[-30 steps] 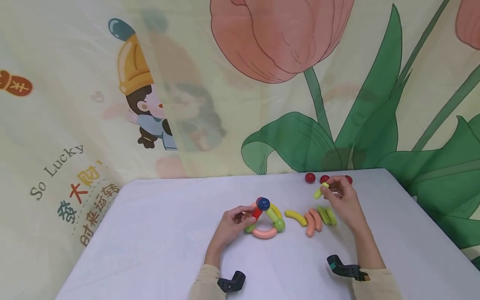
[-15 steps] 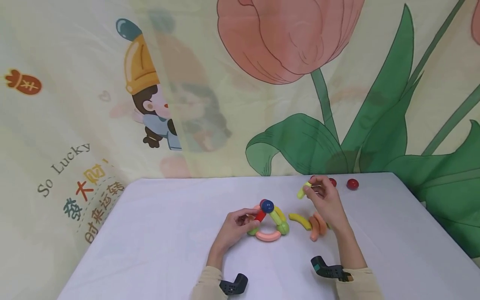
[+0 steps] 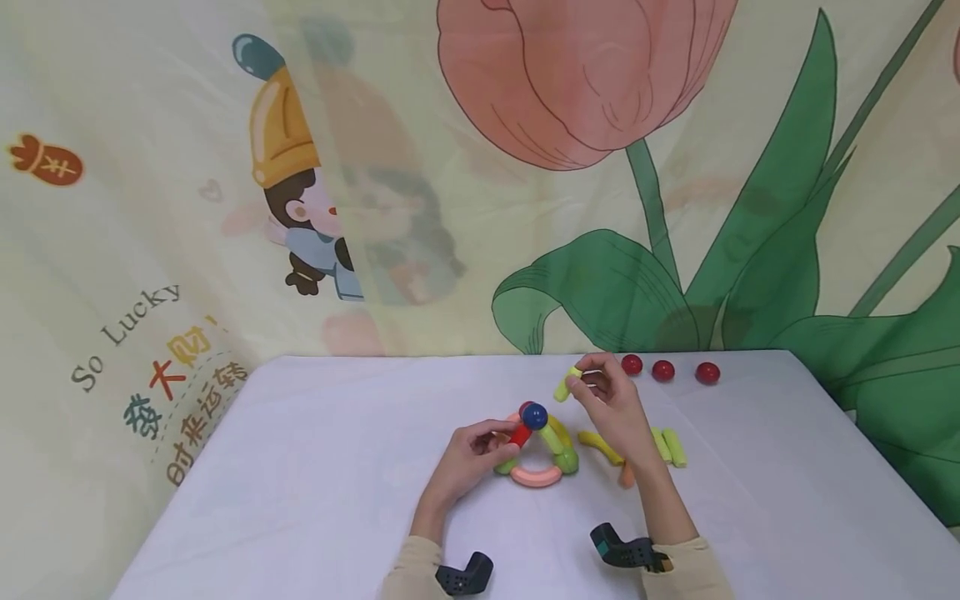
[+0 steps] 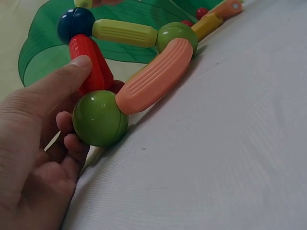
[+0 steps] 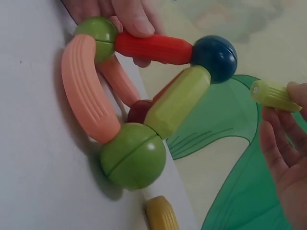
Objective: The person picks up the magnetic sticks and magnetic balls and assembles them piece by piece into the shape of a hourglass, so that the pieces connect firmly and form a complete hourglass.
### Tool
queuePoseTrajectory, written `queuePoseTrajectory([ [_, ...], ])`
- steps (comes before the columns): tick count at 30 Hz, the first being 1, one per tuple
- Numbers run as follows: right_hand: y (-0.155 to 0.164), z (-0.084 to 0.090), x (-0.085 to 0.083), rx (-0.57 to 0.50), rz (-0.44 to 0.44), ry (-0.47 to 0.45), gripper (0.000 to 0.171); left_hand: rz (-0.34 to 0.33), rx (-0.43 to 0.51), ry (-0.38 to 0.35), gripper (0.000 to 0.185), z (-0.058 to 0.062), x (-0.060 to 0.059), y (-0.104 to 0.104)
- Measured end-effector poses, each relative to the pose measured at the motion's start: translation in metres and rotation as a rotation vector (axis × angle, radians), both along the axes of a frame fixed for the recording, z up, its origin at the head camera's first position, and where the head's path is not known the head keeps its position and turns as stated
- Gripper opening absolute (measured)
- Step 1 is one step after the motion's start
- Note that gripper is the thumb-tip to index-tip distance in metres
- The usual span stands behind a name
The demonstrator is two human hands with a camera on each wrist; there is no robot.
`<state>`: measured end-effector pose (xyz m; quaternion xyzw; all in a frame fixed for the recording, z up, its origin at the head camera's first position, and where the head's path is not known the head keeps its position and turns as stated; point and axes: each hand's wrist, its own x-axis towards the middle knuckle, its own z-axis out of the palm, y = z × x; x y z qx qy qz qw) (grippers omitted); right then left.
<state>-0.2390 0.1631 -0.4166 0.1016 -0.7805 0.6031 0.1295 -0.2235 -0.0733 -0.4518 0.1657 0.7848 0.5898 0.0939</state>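
A frame of toy magnetic rods and balls stands on the white table (image 3: 322, 500). Its blue ball (image 3: 535, 415) is at the top, where a red rod (image 4: 98, 67) and a yellow-green rod (image 5: 180, 103) meet. A curved pink rod (image 4: 156, 76) joins two green balls (image 4: 100, 117) at the base. My left hand (image 3: 468, 454) grips the red rod, thumb across it. My right hand (image 3: 611, 400) pinches a short yellow-green rod (image 5: 276, 97) by one end, raised to the right of the blue ball and apart from it; the rod's other end is bare.
Three red balls (image 3: 663, 371) lie along the table's back edge. Right of the frame are a curved yellow rod (image 3: 598, 445), a pink rod (image 3: 627, 477) partly behind my right arm, and two yellow-green rods (image 3: 675, 447). A printed cloth (image 3: 405, 167) hangs behind.
My right hand has moved left with the yellow-green rod, closer to the blue ball, uncovering the red balls. My left hand keeps its grip on the red rod.
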Motion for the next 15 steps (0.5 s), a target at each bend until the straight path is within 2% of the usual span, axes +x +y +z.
queuePoseTrajectory([
  [7, -0.01, 0.001, 0.001, 0.023, 0.026, -0.061, 0.033, 0.0, 0.007, -0.015, 0.031, 0.001, -0.001, -0.002],
  [15, -0.013, 0.0, 0.004, 0.018, 0.063, -0.084, 0.033, -0.011, 0.018, -0.013, 0.031, 0.0, -0.001, 0.001],
])
